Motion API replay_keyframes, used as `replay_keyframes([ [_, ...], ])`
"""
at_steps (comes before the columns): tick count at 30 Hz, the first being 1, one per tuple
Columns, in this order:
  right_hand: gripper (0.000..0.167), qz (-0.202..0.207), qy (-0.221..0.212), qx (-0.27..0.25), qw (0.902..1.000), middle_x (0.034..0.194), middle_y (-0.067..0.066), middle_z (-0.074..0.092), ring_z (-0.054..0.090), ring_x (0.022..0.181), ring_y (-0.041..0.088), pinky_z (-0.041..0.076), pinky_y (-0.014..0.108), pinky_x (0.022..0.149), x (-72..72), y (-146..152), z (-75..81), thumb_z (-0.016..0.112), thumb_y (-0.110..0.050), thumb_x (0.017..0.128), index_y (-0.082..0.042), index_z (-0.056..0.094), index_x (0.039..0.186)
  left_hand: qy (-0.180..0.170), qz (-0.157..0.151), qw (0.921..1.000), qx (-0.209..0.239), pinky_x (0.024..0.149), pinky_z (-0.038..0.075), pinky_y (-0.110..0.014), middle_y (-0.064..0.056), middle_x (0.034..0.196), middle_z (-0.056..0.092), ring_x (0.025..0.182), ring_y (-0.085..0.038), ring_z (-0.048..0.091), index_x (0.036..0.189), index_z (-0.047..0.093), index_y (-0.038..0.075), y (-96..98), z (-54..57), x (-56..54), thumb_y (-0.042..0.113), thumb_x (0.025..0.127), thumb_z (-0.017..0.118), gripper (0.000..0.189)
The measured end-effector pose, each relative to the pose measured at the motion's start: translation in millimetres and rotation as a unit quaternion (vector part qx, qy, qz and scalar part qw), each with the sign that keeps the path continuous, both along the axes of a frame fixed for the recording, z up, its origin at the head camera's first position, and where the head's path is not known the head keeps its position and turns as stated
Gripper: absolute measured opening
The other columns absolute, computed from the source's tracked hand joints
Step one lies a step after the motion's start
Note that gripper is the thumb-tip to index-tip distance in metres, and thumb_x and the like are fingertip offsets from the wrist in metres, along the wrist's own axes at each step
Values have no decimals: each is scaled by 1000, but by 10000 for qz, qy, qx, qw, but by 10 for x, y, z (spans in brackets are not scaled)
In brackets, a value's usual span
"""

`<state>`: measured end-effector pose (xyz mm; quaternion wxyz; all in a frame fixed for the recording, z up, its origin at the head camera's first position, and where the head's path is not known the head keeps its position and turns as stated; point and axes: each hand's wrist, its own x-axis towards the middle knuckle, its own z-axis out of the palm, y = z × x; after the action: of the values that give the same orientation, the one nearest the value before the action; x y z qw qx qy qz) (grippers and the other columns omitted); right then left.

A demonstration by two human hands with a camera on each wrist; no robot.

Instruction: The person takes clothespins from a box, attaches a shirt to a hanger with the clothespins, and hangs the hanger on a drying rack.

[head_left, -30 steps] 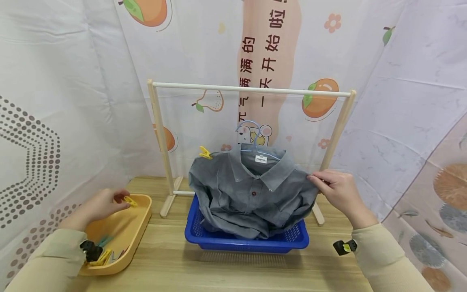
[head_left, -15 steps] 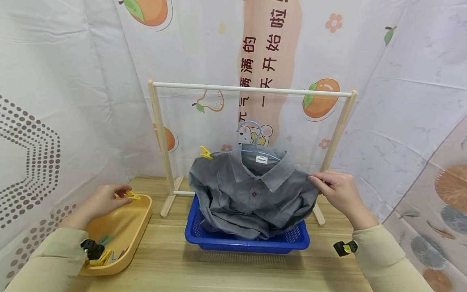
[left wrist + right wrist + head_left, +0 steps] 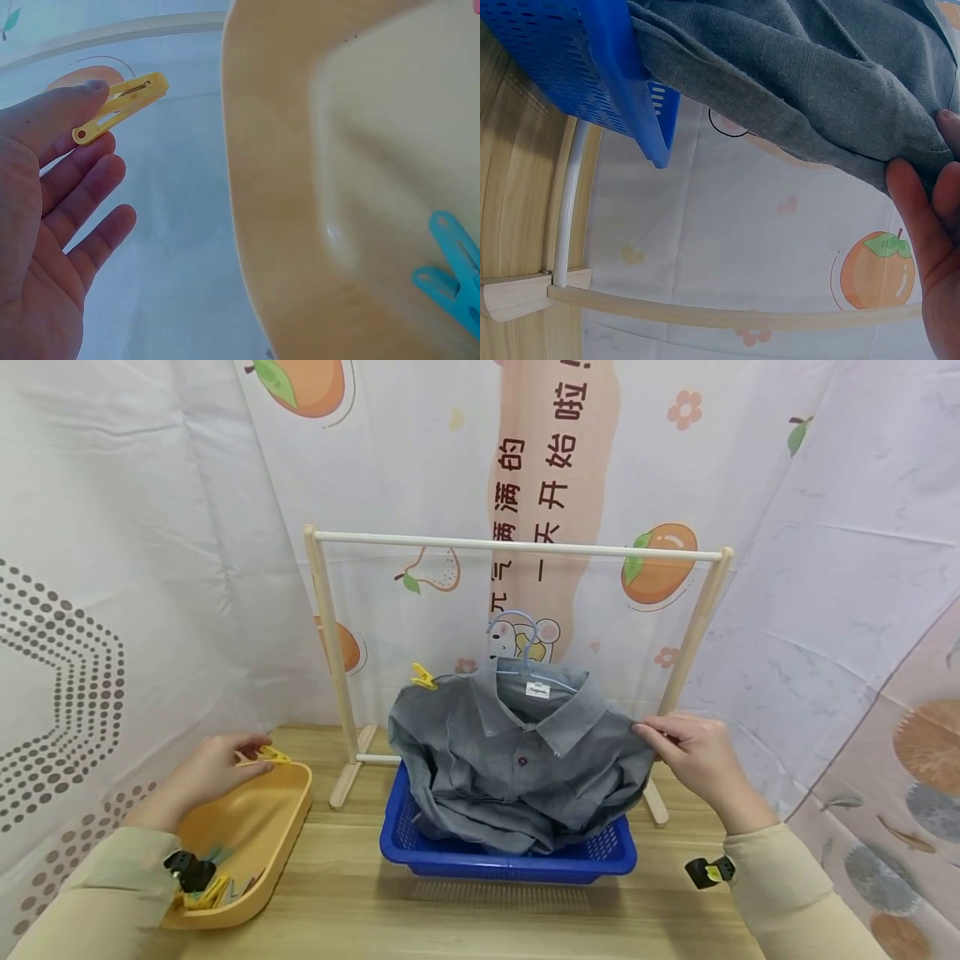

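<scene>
Looks like a small curtained booth, perhaps a recording set. Closed in by printed curtains (image 3: 435, 468) bearing fruit (image 3: 660, 566), flowers (image 3: 684, 410) and Chinese characters (image 3: 510, 497); fitted with a wood-grain table (image 3: 337, 893) and a tabletop garment rack (image 3: 517, 545); watched by black wrist-worn cameras (image 3: 701, 872). Cannot be placed as home or studio.

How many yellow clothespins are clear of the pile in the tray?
2: one yellow clothespin on the gray shirt, at the shoulder nearer the tray; a second clothespin pinched in the left hand. More clothespins overlap in the tray, some possibly hidden.
</scene>
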<state>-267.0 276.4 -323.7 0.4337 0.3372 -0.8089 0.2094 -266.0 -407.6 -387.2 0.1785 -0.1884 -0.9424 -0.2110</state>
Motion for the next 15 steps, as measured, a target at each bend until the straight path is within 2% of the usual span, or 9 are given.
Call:
replay_keyframes([
  [2, 20, -4, 8, 6, 10000, 71, -12, 70, 57, 55, -4, 48, 17, 52, 1, -2, 2, 85, -1, 76, -18, 83, 87, 66, -33, 10000, 17, 71, 55, -40, -12, 101, 72, 85, -24, 65, 118, 70, -5, 17, 23, 6, 13, 89, 80, 35],
  [7, 20, 7, 17, 7, 10000, 71, -13, 70, 57, 55, -4, 48, 17, 52, 3, -3, 5, 85, 0, 76, -17, 83, 87, -18, -37, 9999, 95, 72, 54, -38, -12, 104, 72, 87, -25, 65, 121, 70, -4, 66, 79, 23, 15, 91, 79, 37],
  [15, 20, 13, -9, 0, 10000, 71, -12, 70, 57, 55, -4, 48, 17, 52, 9, -4, 7, 85, 0, 77, -17, 83, 87, 76, -92, 9999, 76, 73, 56, -40, -12, 102, 73, 87, -25, 66, 119, 70, -3, 129, 109, 28, 16, 92, 78, 34],
])
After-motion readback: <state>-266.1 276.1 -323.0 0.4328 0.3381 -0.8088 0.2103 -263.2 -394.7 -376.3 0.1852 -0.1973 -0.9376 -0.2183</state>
